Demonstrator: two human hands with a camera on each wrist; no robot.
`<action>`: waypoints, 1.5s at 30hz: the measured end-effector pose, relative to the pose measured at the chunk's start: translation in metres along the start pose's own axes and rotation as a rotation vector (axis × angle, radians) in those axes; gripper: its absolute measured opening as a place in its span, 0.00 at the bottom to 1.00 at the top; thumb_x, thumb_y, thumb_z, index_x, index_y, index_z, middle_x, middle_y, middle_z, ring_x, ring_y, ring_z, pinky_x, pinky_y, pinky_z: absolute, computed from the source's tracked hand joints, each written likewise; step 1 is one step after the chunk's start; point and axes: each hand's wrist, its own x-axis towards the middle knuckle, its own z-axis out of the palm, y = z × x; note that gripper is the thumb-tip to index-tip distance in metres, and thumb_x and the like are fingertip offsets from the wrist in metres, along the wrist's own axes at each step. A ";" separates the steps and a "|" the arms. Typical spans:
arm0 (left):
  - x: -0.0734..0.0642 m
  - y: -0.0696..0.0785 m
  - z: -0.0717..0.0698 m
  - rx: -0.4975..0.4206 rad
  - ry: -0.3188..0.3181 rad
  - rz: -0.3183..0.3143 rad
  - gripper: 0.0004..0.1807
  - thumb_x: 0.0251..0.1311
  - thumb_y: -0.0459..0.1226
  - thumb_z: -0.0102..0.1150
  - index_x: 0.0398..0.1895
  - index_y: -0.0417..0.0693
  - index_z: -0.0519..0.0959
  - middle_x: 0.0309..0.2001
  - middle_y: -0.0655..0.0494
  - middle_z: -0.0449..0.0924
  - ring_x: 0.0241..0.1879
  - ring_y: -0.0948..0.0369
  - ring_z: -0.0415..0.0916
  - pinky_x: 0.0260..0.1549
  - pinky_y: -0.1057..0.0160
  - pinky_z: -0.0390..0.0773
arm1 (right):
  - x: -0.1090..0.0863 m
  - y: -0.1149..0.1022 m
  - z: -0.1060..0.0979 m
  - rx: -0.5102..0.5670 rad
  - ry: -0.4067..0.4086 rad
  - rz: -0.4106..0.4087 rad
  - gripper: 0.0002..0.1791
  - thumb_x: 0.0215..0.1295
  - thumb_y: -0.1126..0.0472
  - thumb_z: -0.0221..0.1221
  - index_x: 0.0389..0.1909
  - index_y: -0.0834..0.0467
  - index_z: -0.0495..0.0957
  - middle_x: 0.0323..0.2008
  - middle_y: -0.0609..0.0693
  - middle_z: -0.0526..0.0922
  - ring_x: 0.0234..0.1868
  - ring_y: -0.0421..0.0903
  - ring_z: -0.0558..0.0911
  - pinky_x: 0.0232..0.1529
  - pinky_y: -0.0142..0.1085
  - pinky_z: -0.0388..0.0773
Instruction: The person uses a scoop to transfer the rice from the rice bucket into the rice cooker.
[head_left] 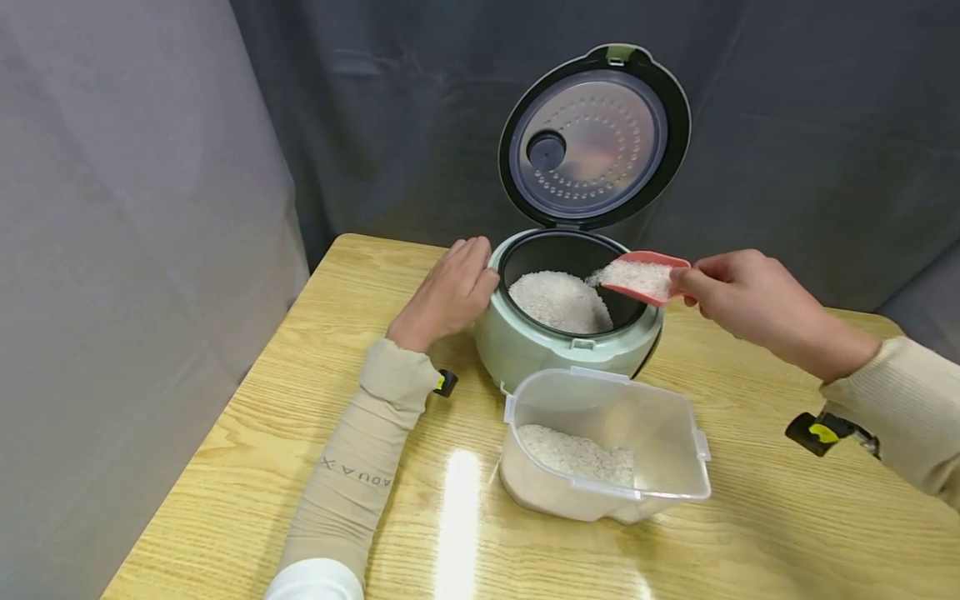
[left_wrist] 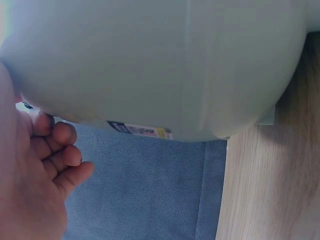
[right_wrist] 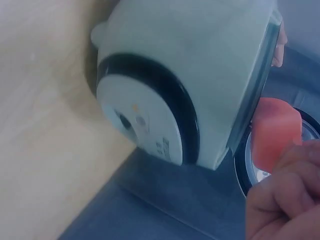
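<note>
In the head view, a pale green rice cooker point(head_left: 495, 342) stands on the table with its lid point(head_left: 600, 125) raised. A mound of white rice point(head_left: 558, 300) fills part of its dark inner pot. My right hand point(head_left: 750, 292) grips a pink scoop point(head_left: 637, 293) over the pot's right rim. The scoop carries rice, and some grains spill off its left tip toward the mound. My left hand point(head_left: 450, 292) rests against the cooker's left rim. In the left wrist view, the fingers of that hand point(left_wrist: 35, 170) are loosely bent beside the cooker's side wall point(left_wrist: 140, 65).
In front of the cooker sits a clear plastic bin point(head_left: 667, 417) with rice point(head_left: 577, 454) in its left part. Both stand on a light wooden table point(head_left: 360, 308). A dark curtain point(head_left: 375, 125) hangs behind, and a grey one point(head_left: 135, 250) at the left.
</note>
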 end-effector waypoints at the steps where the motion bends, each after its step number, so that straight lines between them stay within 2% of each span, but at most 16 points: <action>1: 0.000 0.000 0.000 0.001 -0.001 0.001 0.09 0.68 0.39 0.37 0.33 0.44 0.64 0.30 0.51 0.62 0.36 0.52 0.63 0.41 0.59 0.64 | 0.000 0.000 -0.001 -0.015 0.008 -0.007 0.33 0.77 0.37 0.44 0.54 0.63 0.80 0.38 0.56 0.79 0.34 0.50 0.71 0.26 0.40 0.65; 3: 0.001 0.000 0.000 0.002 0.001 0.004 0.09 0.68 0.39 0.37 0.33 0.44 0.64 0.30 0.50 0.62 0.36 0.52 0.63 0.41 0.59 0.64 | 0.001 -0.001 -0.002 -0.051 0.031 -0.025 0.31 0.77 0.40 0.45 0.53 0.63 0.81 0.33 0.54 0.78 0.32 0.50 0.71 0.25 0.39 0.65; 6: 0.001 0.001 0.000 0.000 0.000 0.006 0.09 0.68 0.39 0.37 0.33 0.43 0.64 0.30 0.50 0.62 0.35 0.52 0.62 0.40 0.59 0.64 | 0.001 -0.002 -0.003 -0.084 0.055 -0.048 0.26 0.77 0.44 0.47 0.49 0.62 0.82 0.22 0.50 0.73 0.24 0.48 0.68 0.21 0.39 0.63; 9: 0.001 0.001 0.000 -0.002 -0.002 0.005 0.09 0.68 0.39 0.37 0.33 0.43 0.65 0.30 0.50 0.62 0.35 0.52 0.62 0.40 0.59 0.63 | 0.001 -0.005 -0.004 -0.111 0.081 -0.075 0.24 0.76 0.45 0.49 0.46 0.60 0.83 0.18 0.49 0.69 0.21 0.47 0.66 0.19 0.38 0.61; 21: 0.001 0.003 -0.001 0.003 0.004 0.009 0.10 0.68 0.39 0.37 0.33 0.43 0.65 0.30 0.50 0.62 0.35 0.51 0.63 0.41 0.59 0.64 | -0.004 -0.021 -0.002 -0.289 0.233 -0.201 0.19 0.75 0.51 0.50 0.34 0.61 0.81 0.17 0.51 0.72 0.18 0.48 0.68 0.18 0.37 0.62; 27: 0.001 0.004 -0.001 0.011 0.006 0.018 0.10 0.68 0.39 0.37 0.33 0.43 0.65 0.30 0.50 0.62 0.36 0.51 0.63 0.41 0.59 0.64 | -0.008 -0.022 0.001 -0.342 0.305 -0.267 0.18 0.74 0.53 0.54 0.33 0.63 0.81 0.18 0.51 0.74 0.17 0.47 0.69 0.19 0.38 0.63; 33: 0.001 0.005 -0.001 0.012 0.006 0.015 0.10 0.68 0.39 0.37 0.33 0.43 0.65 0.30 0.50 0.62 0.35 0.51 0.63 0.41 0.58 0.64 | -0.015 -0.020 0.005 -0.389 0.384 -0.339 0.16 0.73 0.55 0.55 0.27 0.61 0.77 0.16 0.51 0.71 0.15 0.46 0.67 0.19 0.37 0.61; 45: -0.001 0.002 -0.001 0.000 -0.005 -0.003 0.09 0.68 0.40 0.36 0.33 0.44 0.64 0.30 0.51 0.61 0.36 0.52 0.62 0.41 0.59 0.64 | -0.029 -0.022 0.009 -0.425 0.446 -0.409 0.15 0.71 0.57 0.58 0.26 0.61 0.75 0.14 0.50 0.69 0.14 0.45 0.64 0.18 0.37 0.60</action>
